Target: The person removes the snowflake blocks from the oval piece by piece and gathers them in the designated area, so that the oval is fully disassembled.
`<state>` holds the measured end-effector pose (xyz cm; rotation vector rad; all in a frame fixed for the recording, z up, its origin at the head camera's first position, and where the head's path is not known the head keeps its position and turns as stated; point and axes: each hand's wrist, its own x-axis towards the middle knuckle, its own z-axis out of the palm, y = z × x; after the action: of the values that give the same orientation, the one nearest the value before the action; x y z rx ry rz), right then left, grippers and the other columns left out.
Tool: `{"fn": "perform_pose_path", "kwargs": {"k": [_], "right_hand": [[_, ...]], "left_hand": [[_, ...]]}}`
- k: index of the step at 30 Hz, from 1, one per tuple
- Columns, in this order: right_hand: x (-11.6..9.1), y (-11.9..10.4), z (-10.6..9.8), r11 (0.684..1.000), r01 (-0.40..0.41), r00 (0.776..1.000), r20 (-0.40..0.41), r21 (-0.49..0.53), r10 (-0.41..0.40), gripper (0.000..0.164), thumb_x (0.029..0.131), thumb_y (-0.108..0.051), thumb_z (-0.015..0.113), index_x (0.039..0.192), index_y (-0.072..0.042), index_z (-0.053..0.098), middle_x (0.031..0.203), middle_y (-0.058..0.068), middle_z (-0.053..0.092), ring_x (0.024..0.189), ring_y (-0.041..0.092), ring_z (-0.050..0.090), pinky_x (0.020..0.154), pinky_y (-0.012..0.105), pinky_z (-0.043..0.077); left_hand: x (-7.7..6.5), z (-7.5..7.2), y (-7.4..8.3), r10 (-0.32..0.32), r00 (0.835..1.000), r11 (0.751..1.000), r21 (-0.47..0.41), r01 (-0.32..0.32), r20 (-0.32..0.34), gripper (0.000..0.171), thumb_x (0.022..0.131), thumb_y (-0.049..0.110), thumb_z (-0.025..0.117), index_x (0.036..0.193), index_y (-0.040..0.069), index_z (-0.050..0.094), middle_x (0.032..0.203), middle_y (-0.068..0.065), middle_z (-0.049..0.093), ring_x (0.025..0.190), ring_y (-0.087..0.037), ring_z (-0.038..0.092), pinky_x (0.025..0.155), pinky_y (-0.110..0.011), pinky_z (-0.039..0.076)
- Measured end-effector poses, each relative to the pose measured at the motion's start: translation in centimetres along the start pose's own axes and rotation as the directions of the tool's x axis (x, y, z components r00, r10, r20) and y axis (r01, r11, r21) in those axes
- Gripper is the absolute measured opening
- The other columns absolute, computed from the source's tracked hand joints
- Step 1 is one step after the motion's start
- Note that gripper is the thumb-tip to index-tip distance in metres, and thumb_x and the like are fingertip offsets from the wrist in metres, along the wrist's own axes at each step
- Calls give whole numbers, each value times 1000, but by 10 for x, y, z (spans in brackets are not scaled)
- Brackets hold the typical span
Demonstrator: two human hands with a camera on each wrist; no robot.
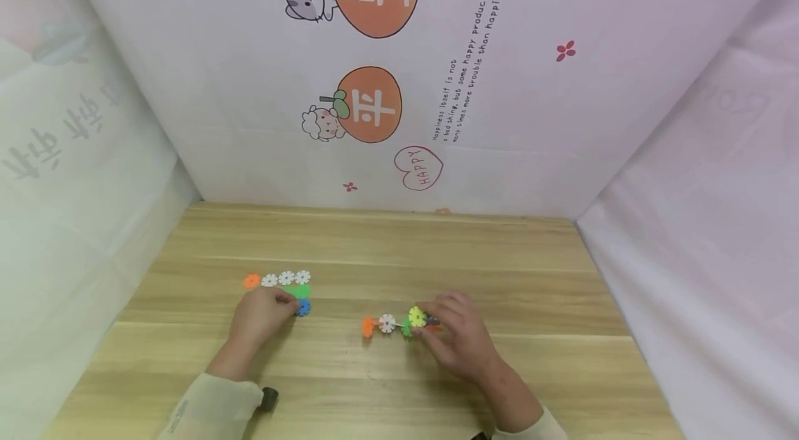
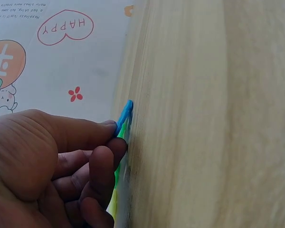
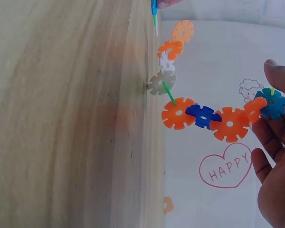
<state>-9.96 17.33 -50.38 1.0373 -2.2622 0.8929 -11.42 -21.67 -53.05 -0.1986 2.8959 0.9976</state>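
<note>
My left hand (image 1: 265, 315) pinches a blue notched plastic disc (image 1: 303, 307) between thumb and index finger. In the left wrist view this blue disc (image 2: 126, 114) stands tilted, close over the wooden table, the other fingers curled below. My right hand (image 1: 458, 336) holds one end of a chain of linked snowflake discs. In the right wrist view, a teal disc (image 3: 270, 103) lies between its thumb and fingers. From there the chain runs through orange discs (image 3: 229, 124), a dark blue disc (image 3: 203, 117), a green one seen edge-on and whitish discs (image 3: 162, 83). A yellow disc (image 1: 417, 316) shows at the right fingertips.
Behind the left hand, loose discs lie in rows on the wooden table (image 1: 349, 384): an orange disc (image 1: 252, 280), white discs (image 1: 286, 277) and green discs (image 1: 302, 291). White printed cloth (image 1: 499, 176) hangs behind the table and along both sides.
</note>
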Motion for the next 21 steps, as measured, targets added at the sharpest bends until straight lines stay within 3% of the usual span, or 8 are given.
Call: {"fn": "perform_pose_path", "kwargs": {"k": [11, 16, 21], "right_hand": [[1, 0, 0, 1000, 25, 999, -29, 15, -25, 34, 92, -34, 80, 114, -8, 75, 98, -6, 73, 93, 14, 61, 86, 35, 47], [2, -3, 2, 998, 52, 997, -53, 30, -51, 35, 89, -31, 82, 115, -9, 76, 97, -7, 72, 92, 13, 61, 86, 34, 46], [6, -6, 5, 995, 91, 993, -73, 48, -88, 40, 80, -23, 87, 115, -7, 75, 96, -7, 72, 91, 13, 61, 87, 33, 45]], "left_hand": [[0, 1, 0, 15, 1000, 1000, -20, -15, -19, 23, 95, 32, 71, 98, 11, 80, 96, -3, 78, 86, -22, 70, 71, -41, 57], [-4, 2, 12, 46, 999, 988, -150, -45, 1, 18, 97, 28, 71, 101, 12, 79, 87, 0, 75, 71, -16, 63, 60, -32, 52], [-12, 5, 32, 136, 989, 948, -299, -113, 59, 10, 97, 24, 74, 101, 16, 77, 87, -1, 73, 74, -16, 66, 63, -32, 56]]}}
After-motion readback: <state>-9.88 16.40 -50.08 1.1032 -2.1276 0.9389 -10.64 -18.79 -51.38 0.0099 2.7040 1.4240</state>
